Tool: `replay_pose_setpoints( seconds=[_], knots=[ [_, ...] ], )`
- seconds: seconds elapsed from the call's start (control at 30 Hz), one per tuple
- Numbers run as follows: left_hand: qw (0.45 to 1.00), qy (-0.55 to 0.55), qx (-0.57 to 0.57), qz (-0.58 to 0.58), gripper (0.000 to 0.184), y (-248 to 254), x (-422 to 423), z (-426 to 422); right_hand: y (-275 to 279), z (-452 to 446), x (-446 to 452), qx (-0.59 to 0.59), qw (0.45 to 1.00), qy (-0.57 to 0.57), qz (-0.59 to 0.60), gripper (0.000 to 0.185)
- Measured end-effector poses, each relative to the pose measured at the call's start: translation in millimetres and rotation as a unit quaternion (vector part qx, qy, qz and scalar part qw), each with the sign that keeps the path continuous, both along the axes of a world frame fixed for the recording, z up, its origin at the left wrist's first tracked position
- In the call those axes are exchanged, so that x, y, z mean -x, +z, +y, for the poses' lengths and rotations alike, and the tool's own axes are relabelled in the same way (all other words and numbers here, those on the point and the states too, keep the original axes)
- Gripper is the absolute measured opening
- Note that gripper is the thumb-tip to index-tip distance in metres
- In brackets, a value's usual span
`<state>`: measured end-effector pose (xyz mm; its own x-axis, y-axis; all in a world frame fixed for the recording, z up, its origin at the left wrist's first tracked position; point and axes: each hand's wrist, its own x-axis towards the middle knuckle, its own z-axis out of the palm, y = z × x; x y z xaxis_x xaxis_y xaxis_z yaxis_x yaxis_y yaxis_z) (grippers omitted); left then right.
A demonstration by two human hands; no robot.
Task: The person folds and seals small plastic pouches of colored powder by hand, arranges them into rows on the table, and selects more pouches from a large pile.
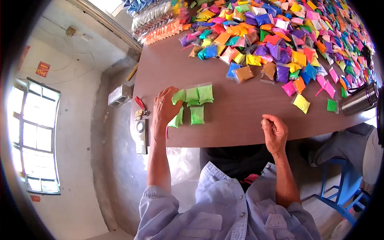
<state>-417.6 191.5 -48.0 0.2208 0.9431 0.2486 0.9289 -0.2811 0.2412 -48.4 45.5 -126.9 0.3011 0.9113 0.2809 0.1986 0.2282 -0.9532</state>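
Has the left hand at the upper-left packet of the green packets, with thumb and fingers close about it; cannot tell whether grasping it or only touching. Seen there, left of the table's middle: at least 5, with 3 along the upper row and 2 below, the lower-left 1 partly hidden by the hand. Holds the right hand near the front edge, well apart from that cluster, curled into a loose fist.

Spread across the far side: a big pile of packets in many colours. Just in front of it, nearer the right hand: a yellow packet. At far right: a steel flask lying tilted. Along the left edge: keys with a red strap, near a silver box.
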Motion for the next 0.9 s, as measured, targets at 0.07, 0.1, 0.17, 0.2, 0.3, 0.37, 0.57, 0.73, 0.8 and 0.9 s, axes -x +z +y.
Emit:
replay_pose_setpoints(
  seconds=[0.07, 0.1, 0.17, 0.2, 0.3, 0.37, 0.57, 0.73, 0.8, 0.9],
  knots=[
    [1.0, 0.004, 0.024, -0.008, 0.038, 2, 3, 6, 0, 0, -1, -0.006, 1.0, -0.003, -0.007, 0.014],
    [0.999, 0.011, 0.048, -0.017, 0.04, 5, 3, 8, 0, 0, -1, -0.011, 1.0, -0.004, -0.015, 0.014],
    [0.998, 0.046, 0.039, -0.029, 0.04, 10, 7, 6, -3, 0, -1, -0.01, 1.0, -0.005, -0.01, 0.014],
    [0.995, 0.084, 0.028, -0.041, 0.042, 12, 8, 5, -4, 0, -1, -0.01, 1.0, -0.004, -0.007, 0.014],
    [0.98, 0.177, 0.004, -0.087, 0.042, 4, 10, 4, -1, -1, -1, -0.003, 1.0, 0.004, -0.006, 0.014],
    [0.979, 0.194, -0.007, -0.062, 0.042, -2, 4, -2, -1, -1, -1, -0.003, 1.0, 0.007, -0.008, 0.014],
    [0.977, 0.21, -0.022, -0.01, 0.04, -4, -15, -6, 5, -2, -1, -0.007, 1.0, 0.006, -0.017, 0.014],
    [0.982, 0.149, -0.115, 0.001, 0.037, -17, -14, -12, 3, -1, -2, -0.004, 1.0, -0.005, -0.023, 0.014],
    [0.979, 0.158, -0.131, -0.003, 0.035, -17, -14, -14, 5, -1, 0, 0.001, 1.0, -0.001, -0.005, 0.014],
    [0.981, 0.165, -0.096, -0.035, 0.034, -23, -5, -12, 3, -2, -1, 0.012, 1.0, -0.001, -0.016, 0.014]
  ],
)
